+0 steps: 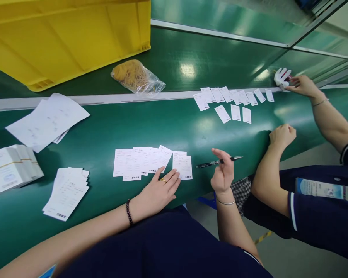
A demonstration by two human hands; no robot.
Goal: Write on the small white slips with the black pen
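Observation:
My left hand [160,188] lies flat on the green table with fingers stretched out, its fingertips on the edge of a row of small white printed cards [150,162]. A gold ring sits on one finger and a bead bracelet on the wrist. My right hand [222,173] hovers off the table's front edge, fingers closed round a black pen [219,162] that points right. The rightmost card [183,166] lies between the two hands.
A fanned stack of cards [66,192] and banded bundles [11,169] lie at left, loose sheets [48,120] behind them. A yellow crate [66,38] and a bag of rubber bands [136,76] sit farther back. A co-worker's hands [282,135] rest near another card row [234,101].

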